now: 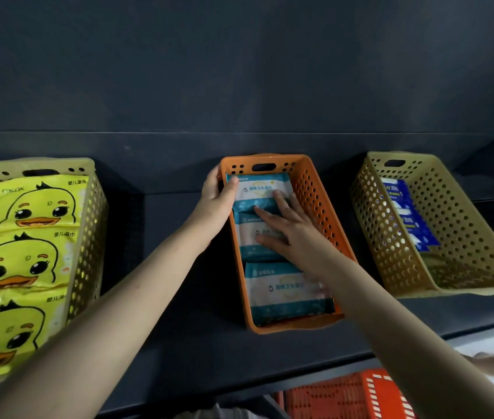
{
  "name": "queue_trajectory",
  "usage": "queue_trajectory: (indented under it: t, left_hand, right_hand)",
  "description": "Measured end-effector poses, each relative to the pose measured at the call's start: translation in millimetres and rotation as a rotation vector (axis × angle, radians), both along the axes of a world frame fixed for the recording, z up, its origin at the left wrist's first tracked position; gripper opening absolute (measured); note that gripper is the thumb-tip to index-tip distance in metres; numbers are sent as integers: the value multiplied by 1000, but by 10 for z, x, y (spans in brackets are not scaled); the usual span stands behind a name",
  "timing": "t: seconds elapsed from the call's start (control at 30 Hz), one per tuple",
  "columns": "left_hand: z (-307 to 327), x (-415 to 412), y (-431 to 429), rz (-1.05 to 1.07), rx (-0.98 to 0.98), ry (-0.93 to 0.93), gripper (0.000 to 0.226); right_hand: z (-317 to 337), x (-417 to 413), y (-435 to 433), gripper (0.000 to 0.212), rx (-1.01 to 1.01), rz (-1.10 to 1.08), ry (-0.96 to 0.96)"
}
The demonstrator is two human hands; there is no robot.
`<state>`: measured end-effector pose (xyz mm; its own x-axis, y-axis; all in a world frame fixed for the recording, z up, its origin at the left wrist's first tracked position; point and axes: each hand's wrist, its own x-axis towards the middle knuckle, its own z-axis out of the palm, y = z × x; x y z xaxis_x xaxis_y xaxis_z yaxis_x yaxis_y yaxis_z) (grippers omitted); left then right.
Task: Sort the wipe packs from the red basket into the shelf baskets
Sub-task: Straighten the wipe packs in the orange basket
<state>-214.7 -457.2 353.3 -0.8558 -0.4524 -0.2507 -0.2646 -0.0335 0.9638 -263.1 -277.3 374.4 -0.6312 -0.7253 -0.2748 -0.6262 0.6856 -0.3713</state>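
Head view: three teal wipe packs (276, 294) (soft, glossy film pillows) lie in a row in the perforated orange basket (315, 189) on the shelf (179, 328), the right hand (291, 228) pressing flat on the far two, the left hand (217, 192) gripping the basket's far rim. Slick film may let a pressed pack ride over its neighbour; the light, rigid plastic basket could skid on the smooth shelf.
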Motion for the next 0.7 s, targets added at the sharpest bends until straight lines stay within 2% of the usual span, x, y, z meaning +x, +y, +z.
queue_trajectory:
  t: [0.1, 0.23, 0.33, 0.47, 0.63, 0.7]
  left_hand:
    - [-1, 9, 7, 2, 13, 20, 48]
    - [3, -6, 18, 26, -6, 55, 46]
    - [-19, -14, 25, 24, 12, 63, 45]
    - [-44, -19, 18, 30, 13, 70, 43]
    - [-29, -1, 3, 19, 5, 67, 44]
    - [-49, -4, -3, 17, 5, 73, 45]
  right_hand:
    - [34, 20, -5, 61, 36, 5, 96]
    - [1, 277, -66, 63, 34, -127, 90]
    - [-119, 378, -120, 61, 167, -90, 117]
    - [-164, 345, -165, 61, 209, -52, 152]
    - [-110, 334, -142, 61, 197, -51, 99]
    - [-55, 245, -147, 59, 134, -101, 77]
